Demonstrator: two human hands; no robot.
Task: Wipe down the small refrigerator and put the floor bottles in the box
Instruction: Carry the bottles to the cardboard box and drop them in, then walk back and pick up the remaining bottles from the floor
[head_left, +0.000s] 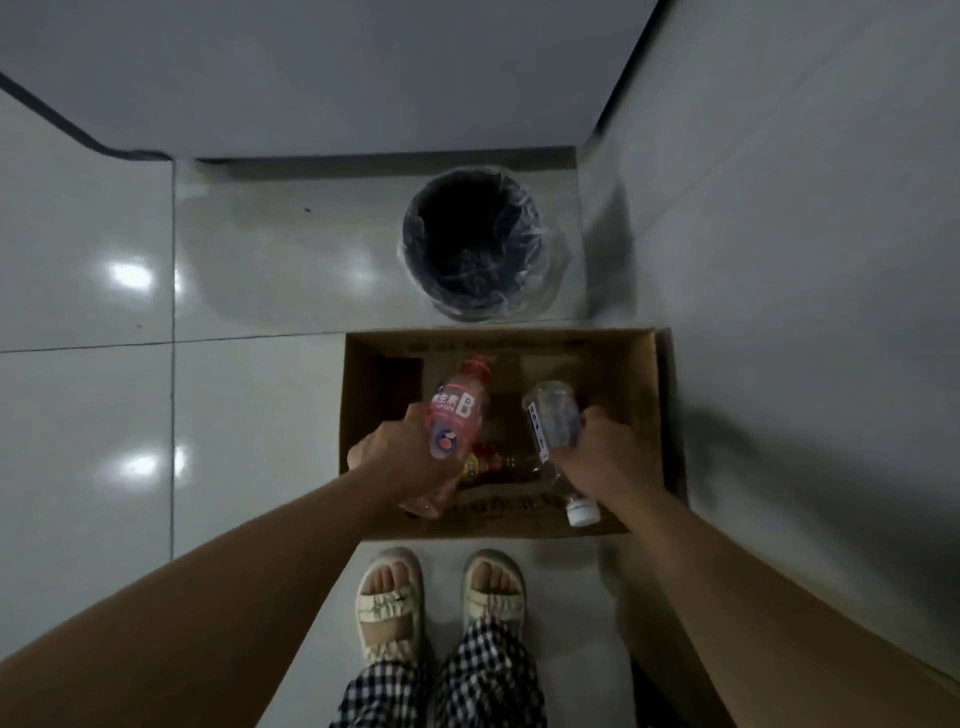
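Bottles: two are held over the open brown cardboard box (644, 415), one in each hand; a third lies at the bottom of the box.
Hard to make out: the third bottle (480, 464) shows only a red and yellow patch between the hands, the rest covered by them; print on the box walls is too dim and blurred to read; the box's near left corner is hidden behind the left forearm.
Pink bottle (457, 415): translucent pink plastic, label with a large white "B", lying tilted with its cap end toward the box's far wall.
Left hand (400, 457): grip wrapped round the lower part of the pink bottle; fingers mostly hidden beneath it.
Clear bottle (553, 415): transparent plastic, white label strip with dark marks, base pointing away, white cap (582, 513) toward the person.
Right hand (605, 457): grip curled round the clear bottle's side; fingertips out of sight.
Box: on the glossy pale tiled floor (249, 415), against a pale wall on the right, just in front of two sandalled feet (441, 592).
Beyond the box: round dark bin with a clear plastic liner (472, 244).
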